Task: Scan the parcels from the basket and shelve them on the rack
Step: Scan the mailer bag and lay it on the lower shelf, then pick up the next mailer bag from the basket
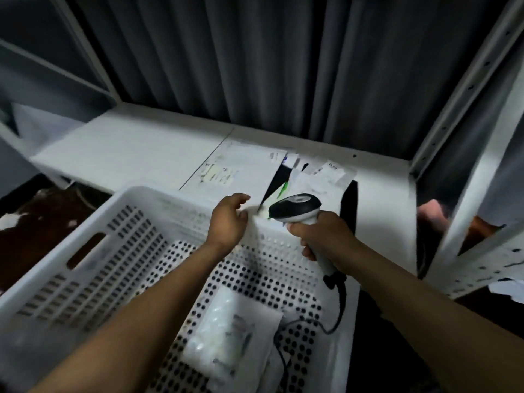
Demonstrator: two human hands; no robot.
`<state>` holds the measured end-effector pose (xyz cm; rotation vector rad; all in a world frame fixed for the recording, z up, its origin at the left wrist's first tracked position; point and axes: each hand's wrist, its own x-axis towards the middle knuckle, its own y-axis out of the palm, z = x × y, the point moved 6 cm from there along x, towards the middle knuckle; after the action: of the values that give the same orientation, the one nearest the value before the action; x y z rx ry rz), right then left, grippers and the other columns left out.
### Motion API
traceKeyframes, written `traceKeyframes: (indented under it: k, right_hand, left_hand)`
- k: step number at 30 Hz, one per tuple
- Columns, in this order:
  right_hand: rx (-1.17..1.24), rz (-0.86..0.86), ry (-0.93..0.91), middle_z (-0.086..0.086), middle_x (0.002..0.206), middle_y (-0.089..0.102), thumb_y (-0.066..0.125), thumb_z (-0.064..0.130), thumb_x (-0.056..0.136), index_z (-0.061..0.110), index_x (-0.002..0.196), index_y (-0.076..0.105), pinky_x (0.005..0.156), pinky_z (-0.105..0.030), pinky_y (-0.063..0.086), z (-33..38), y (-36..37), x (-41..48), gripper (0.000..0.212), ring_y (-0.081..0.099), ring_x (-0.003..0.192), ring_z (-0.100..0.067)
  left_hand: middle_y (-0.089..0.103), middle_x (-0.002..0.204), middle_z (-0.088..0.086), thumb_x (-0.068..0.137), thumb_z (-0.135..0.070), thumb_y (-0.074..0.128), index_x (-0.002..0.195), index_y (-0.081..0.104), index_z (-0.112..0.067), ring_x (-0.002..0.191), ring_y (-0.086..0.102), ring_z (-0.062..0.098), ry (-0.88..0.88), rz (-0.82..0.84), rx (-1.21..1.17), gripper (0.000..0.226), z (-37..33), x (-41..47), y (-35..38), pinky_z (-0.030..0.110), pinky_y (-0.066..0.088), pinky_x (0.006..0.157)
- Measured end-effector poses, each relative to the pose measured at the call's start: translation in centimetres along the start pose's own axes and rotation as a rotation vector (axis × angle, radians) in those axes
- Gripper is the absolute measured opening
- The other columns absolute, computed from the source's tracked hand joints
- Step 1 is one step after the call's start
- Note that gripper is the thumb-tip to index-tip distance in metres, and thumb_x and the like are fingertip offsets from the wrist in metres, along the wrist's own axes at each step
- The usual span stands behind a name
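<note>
Right hand (320, 231) has a full grip on the scanner (295, 207) handle; left hand (226, 219) sits at the basket (85, 222) far rim, too blurry to tell if its grip holds anything; one bagged parcel (226, 333) lies in the basket; shelved parcels (246, 168) are pretty smeared on the rack shelf (127, 143).

- Parcel storage or mailroom-type space.
- White metal rack (136, 148) across the far side, with punched uprights (465, 89) at right.
- Labelled flat parcels (249, 168) lie on its shelf, far centre.
- White perforated plastic basket (85, 219) sits near, a bagged parcel (226, 327) inside.
- Corded handheld barcode scanner (297, 207) at the basket's far rim.
- Grey curtain (255, 58) hangs behind the rack.
</note>
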<state>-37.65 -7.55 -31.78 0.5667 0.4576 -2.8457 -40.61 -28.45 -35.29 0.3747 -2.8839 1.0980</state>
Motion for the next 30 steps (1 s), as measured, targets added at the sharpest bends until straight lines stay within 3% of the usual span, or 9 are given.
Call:
traceKeyframes:
  k: [2,4,7,12,16,21,23,26,30]
  right_hand:
    - [-0.117,0.065,0.018,-0.005,0.059,0.060,0.071,0.021,0.086,0.004,0.093,0.066,0.052,-0.029,0.049,-1.1,2.8,-0.8,0.018,0.057,0.050,-0.019]
    - [-0.278,0.141,0.034,-0.004,0.061,0.063,0.069,0.025,0.087,0.008,0.093,0.067,0.056,-0.029,0.053,-2.3,5.4,-1.5,0.018,0.061,0.053,-0.018]
    - [-0.458,0.230,0.039,-0.004,0.064,0.064,0.064,0.029,0.089,0.010,0.085,0.067,0.055,-0.017,0.050,-4.6,8.3,-1.9,0.021,0.062,0.054,-0.013]
    - [-0.574,0.218,0.095,-0.010,0.070,0.062,0.062,0.025,0.087,0.007,0.072,0.060,0.065,-0.027,0.050,-8.6,11.6,0.0,0.024,0.069,0.077,-0.028]
    - [-0.624,0.243,0.075,-0.008,0.071,0.063,0.066,0.026,0.087,0.002,0.081,0.067,0.048,-0.018,0.035,-10.2,13.8,1.3,0.024,0.056,0.063,-0.014]
    - [-0.621,0.241,0.078,0.005,0.055,0.050,0.068,0.026,0.086,0.015,0.059,0.052,0.048,-0.019,0.034,-12.1,15.8,3.2,0.033,0.053,0.054,-0.013]
    - [-0.622,0.267,0.070,0.005,0.058,0.052,0.068,0.029,0.087,0.018,0.063,0.053,0.051,-0.019,0.037,-12.4,16.2,3.1,0.030,0.054,0.057,-0.012]
    - [-0.625,0.302,0.054,0.009,0.061,0.051,0.069,0.029,0.087,0.019,0.072,0.055,0.049,-0.015,0.036,-12.4,16.4,2.8,0.023,0.049,0.058,-0.004]
    - [-0.618,0.288,0.065,0.006,0.056,0.050,0.068,0.024,0.086,0.019,0.058,0.049,0.050,-0.018,0.036,-11.5,15.8,2.2,0.034,0.050,0.054,-0.008]
  left_hand:
    - [0.064,0.117,0.012,0.088,0.000,0.058,0.117,0.065,-0.006,0.104,0.059,0.026,0.033,-0.036,0.090,0.031,3.4,-3.7,-1.2,0.032,0.048,0.092]
    - [0.063,0.120,0.013,0.091,-0.006,0.061,0.120,0.064,-0.006,0.108,0.060,0.028,-0.076,0.012,0.162,0.030,8.4,-7.7,-1.0,0.034,0.047,0.094]
    - [0.059,0.129,0.012,0.092,-0.017,0.063,0.131,0.056,-0.009,0.112,0.058,0.026,-0.346,0.244,0.245,0.040,16.6,-13.4,1.4,0.033,0.047,0.095]
    - [0.057,0.133,0.014,0.084,-0.028,0.073,0.140,0.046,-0.007,0.119,0.055,0.028,-0.570,0.504,0.306,0.066,23.9,-16.8,4.6,0.032,0.044,0.096]
    - [0.056,0.130,0.013,0.076,-0.039,0.078,0.142,0.042,-0.011,0.116,0.056,0.028,-0.681,0.472,0.336,0.080,26.8,-16.6,6.0,0.036,0.047,0.099]
    - [0.027,0.145,0.016,0.063,-0.051,0.083,0.148,0.011,-0.020,0.131,0.034,0.035,-0.746,0.510,0.502,0.115,29.3,-19.1,7.8,0.043,0.036,0.105]
    - [0.027,0.144,0.018,0.064,-0.043,0.085,0.146,0.016,-0.018,0.129,0.035,0.035,-0.813,0.467,0.469,0.111,30.1,-20.4,7.8,0.042,0.040,0.102]
    - [0.047,0.132,0.019,0.077,-0.022,0.079,0.136,0.031,-0.012,0.113,0.054,0.033,-0.946,0.387,0.326,0.077,30.4,-21.0,7.1,0.040,0.052,0.092]
    - [0.064,0.123,0.011,0.088,-0.016,0.066,0.139,0.049,-0.019,0.106,0.062,0.025,-0.857,0.474,0.215,0.054,29.3,-19.5,6.5,0.036,0.053,0.092]
